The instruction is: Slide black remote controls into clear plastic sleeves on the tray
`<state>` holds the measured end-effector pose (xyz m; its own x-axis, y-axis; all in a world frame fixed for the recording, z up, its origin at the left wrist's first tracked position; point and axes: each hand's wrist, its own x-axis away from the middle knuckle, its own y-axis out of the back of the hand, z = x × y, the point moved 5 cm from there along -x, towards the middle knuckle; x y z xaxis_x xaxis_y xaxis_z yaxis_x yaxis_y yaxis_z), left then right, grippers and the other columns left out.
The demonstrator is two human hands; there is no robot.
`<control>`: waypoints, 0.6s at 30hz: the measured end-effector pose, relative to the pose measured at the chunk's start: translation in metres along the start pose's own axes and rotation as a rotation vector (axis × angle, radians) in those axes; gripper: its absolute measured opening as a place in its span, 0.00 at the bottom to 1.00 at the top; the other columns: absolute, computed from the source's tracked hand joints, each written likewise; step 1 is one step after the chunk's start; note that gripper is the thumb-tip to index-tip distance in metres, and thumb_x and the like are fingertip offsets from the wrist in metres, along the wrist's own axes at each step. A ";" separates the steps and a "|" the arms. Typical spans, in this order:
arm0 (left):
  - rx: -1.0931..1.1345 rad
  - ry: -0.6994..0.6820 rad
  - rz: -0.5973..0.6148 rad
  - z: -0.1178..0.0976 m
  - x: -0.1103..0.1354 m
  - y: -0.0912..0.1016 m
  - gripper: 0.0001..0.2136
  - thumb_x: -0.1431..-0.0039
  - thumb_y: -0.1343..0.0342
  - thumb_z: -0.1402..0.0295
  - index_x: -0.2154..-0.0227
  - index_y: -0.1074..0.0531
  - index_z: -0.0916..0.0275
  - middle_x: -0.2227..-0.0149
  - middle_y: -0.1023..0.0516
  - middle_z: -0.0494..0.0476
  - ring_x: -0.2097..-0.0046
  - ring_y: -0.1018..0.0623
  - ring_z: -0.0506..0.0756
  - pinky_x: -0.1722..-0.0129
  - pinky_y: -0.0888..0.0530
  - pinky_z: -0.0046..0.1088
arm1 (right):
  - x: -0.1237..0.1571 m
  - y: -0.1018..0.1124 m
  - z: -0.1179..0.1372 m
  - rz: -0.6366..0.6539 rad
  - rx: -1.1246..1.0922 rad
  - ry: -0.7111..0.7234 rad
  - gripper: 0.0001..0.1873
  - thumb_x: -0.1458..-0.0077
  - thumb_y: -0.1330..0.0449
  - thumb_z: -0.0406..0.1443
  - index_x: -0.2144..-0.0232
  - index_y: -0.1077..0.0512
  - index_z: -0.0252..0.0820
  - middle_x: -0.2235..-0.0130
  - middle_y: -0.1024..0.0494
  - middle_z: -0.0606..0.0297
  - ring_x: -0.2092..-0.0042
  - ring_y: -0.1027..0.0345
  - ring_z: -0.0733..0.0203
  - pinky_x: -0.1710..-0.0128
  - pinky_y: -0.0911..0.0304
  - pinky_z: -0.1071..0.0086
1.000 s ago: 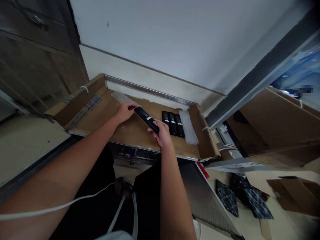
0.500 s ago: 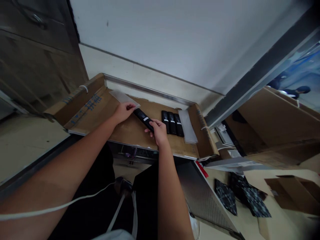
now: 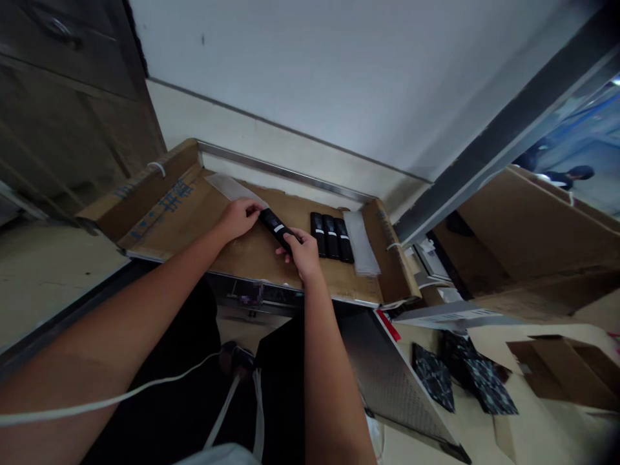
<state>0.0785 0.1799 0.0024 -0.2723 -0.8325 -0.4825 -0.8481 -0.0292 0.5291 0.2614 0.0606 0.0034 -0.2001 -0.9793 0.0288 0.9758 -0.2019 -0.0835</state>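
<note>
Compared with one second earlier, the right hand (image 3: 303, 253) sits closer to the left hand (image 3: 237, 218), and the black device (image 3: 269, 218) is shifted with it. The white label (image 3: 279, 228) now lies nearer the left fingers, and less of the device shows between the hands. The scene appears slightly farther left.

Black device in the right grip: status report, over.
Right grip closed on black device, near end. Left grip pinching translucent sleeve at device's far end; insertion unclear. Nothing visibly blocking; three similar devices lie to the right.
</note>
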 end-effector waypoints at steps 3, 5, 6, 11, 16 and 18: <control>-0.012 -0.016 0.003 0.000 0.000 0.000 0.10 0.42 0.45 0.69 0.60 0.21 0.61 0.59 0.19 0.57 0.58 0.22 0.56 0.52 0.24 0.35 | 0.000 0.001 0.000 -0.011 -0.016 -0.010 0.14 0.48 0.37 0.36 0.59 0.26 0.36 0.63 0.20 0.61 0.77 0.25 0.65 0.89 0.43 0.78; -0.002 -0.020 -0.001 0.001 0.000 0.000 0.10 0.41 0.45 0.69 0.60 0.21 0.61 0.59 0.19 0.58 0.58 0.22 0.56 0.52 0.24 0.35 | 0.001 0.001 0.001 -0.010 -0.014 -0.014 0.14 0.48 0.36 0.37 0.59 0.26 0.37 0.61 0.20 0.60 0.78 0.26 0.65 0.89 0.44 0.78; 0.008 -0.021 -0.008 0.001 0.000 0.000 0.10 0.41 0.45 0.69 0.60 0.22 0.61 0.59 0.19 0.58 0.58 0.22 0.56 0.52 0.24 0.35 | 0.001 0.001 0.001 -0.005 -0.012 -0.015 0.14 0.48 0.36 0.37 0.59 0.26 0.37 0.60 0.20 0.59 0.78 0.26 0.66 0.89 0.44 0.78; -0.008 -0.061 -0.010 -0.004 0.000 0.001 0.09 0.40 0.46 0.71 0.61 0.22 0.61 0.58 0.20 0.58 0.56 0.22 0.56 0.50 0.25 0.36 | 0.000 0.001 0.002 0.016 0.002 -0.013 0.14 0.48 0.37 0.37 0.59 0.26 0.37 0.62 0.20 0.61 0.78 0.26 0.66 0.89 0.44 0.78; -0.037 -0.104 0.043 -0.015 0.001 -0.001 0.09 0.40 0.47 0.73 0.62 0.22 0.62 0.58 0.21 0.58 0.56 0.23 0.56 0.49 0.26 0.36 | -0.001 -0.003 -0.001 -0.002 0.119 0.010 0.16 0.45 0.38 0.42 0.58 0.25 0.38 0.65 0.20 0.64 0.80 0.29 0.68 0.88 0.45 0.78; -0.048 -0.110 0.057 -0.017 0.001 -0.002 0.09 0.40 0.48 0.73 0.61 0.23 0.62 0.58 0.21 0.59 0.55 0.23 0.57 0.50 0.26 0.37 | 0.000 -0.005 0.001 -0.040 0.230 0.066 0.16 0.43 0.39 0.44 0.59 0.24 0.39 0.65 0.21 0.65 0.80 0.31 0.69 0.86 0.43 0.78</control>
<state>0.0876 0.1701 0.0124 -0.3697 -0.7677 -0.5234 -0.8080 -0.0124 0.5890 0.2568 0.0619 0.0046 -0.2368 -0.9708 -0.0382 0.9598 -0.2399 0.1459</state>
